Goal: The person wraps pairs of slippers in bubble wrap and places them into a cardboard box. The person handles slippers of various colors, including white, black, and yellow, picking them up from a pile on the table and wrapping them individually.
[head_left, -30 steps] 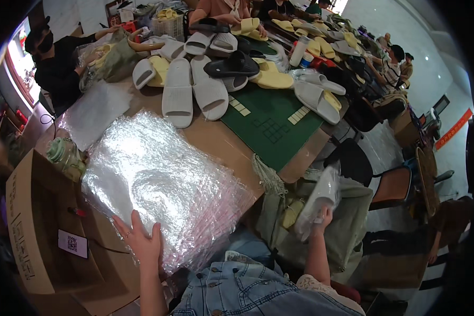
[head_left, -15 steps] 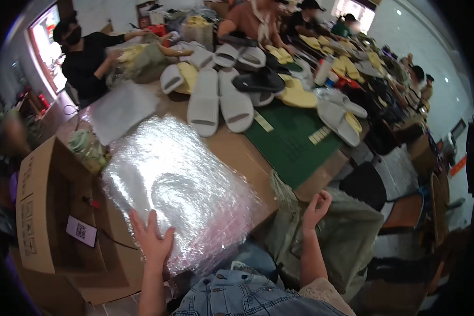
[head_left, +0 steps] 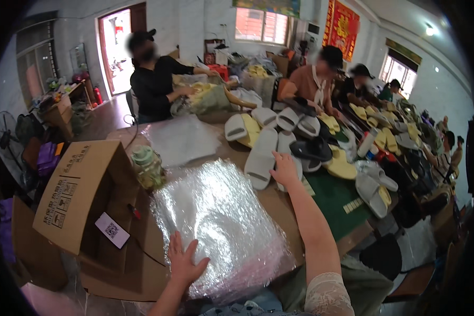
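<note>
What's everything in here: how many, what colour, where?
plastic piles: two, clear, on the table
slippers: many, grey, yellow, black, table's far side
table: one, brown, centre
mat: one, green, table's right
jar: one, greenish, table's left
boxes: at least two, brown, left
QR code: one, white, at the open box
bottle: one, white, right, among slippers
sack: one, greenish, lower right
people: several, mixed clothes, beyond the table
clutter: uncountable, mixed, along the back
left hand: one, bare, on the near pile
right hand: one, bare, at a grey slipper
</note>
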A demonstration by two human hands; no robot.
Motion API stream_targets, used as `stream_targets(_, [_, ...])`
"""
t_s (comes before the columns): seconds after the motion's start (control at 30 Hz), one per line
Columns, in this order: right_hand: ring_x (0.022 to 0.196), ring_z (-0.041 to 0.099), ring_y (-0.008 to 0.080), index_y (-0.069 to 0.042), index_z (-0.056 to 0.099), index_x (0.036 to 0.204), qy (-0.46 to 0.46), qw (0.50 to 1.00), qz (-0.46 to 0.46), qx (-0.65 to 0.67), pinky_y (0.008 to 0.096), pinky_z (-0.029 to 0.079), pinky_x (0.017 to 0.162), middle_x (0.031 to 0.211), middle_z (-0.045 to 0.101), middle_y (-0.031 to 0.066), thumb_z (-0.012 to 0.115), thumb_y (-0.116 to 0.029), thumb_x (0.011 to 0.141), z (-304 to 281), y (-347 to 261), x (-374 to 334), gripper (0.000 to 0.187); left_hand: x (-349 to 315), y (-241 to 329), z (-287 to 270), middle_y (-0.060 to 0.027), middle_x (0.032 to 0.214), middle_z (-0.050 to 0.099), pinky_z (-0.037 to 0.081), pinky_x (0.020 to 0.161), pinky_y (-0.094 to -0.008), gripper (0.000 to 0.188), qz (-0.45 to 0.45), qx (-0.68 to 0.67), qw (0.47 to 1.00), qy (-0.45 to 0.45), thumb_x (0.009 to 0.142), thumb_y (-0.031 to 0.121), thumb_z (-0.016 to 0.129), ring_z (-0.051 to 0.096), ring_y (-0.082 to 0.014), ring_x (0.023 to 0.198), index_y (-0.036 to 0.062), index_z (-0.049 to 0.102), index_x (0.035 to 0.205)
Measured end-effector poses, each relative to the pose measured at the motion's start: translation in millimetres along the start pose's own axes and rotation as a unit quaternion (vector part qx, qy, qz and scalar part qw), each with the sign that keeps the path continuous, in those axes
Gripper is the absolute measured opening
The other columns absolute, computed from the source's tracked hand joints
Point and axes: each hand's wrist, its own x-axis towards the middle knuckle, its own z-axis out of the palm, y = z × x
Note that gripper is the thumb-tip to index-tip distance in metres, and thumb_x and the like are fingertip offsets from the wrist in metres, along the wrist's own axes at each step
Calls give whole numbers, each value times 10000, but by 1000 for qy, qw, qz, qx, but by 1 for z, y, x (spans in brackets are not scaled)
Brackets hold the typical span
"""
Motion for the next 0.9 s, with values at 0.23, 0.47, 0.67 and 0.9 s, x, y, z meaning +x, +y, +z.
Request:
stream_targets(0.23, [1277, 516, 392, -221, 564, 1386, -221, 960, 91, -144, 598, 345, 1069, 1279, 634, 155, 853, -491, 676, 14, 4, 42, 813, -4, -11, 4, -299, 1632, 180, 196, 1165, -636, 603, 8, 3, 1000, 13, 776, 476, 786, 173, -514, 1492, 179, 667, 1287])
stream_targets(0.47, [861, 711, 265, -44, 730, 1120, -197, 973, 84, 91, 372, 543, 783, 936, 742, 143, 889, -451, 658, -43, 27, -3, 636, -2, -7, 4, -304, 1628, 190, 191, 1168, -630, 571, 2, -4, 1000, 14, 798, 445, 766, 195, -516, 1484, 167, 664, 1286])
stream_targets(0.67, [670, 570, 89, -24, 686, 827, -205, 893, 254, 311, 275, 438, 607, 698, 612, -8, 819, -345, 840, -128, 18, -45, 348, -5, -8, 5, -296, 1633, 187, 185, 1168, -634, 565, 4, -13, 1000, 25, 791, 417, 765, 199, -519, 1482, 139, 664, 1272])
stream_targets(0.9, [800, 633, 129, 0, 671, 1116, -131, 912, 123, 370, 289, 514, 728, 902, 694, 72, 778, -268, 874, -66, 50, -81, 377, -3, -5, 9, -287, 1635, 191, 180, 1173, -634, 561, 12, -16, 999, 31, 795, 410, 765, 192, -516, 1486, 140, 662, 1276])
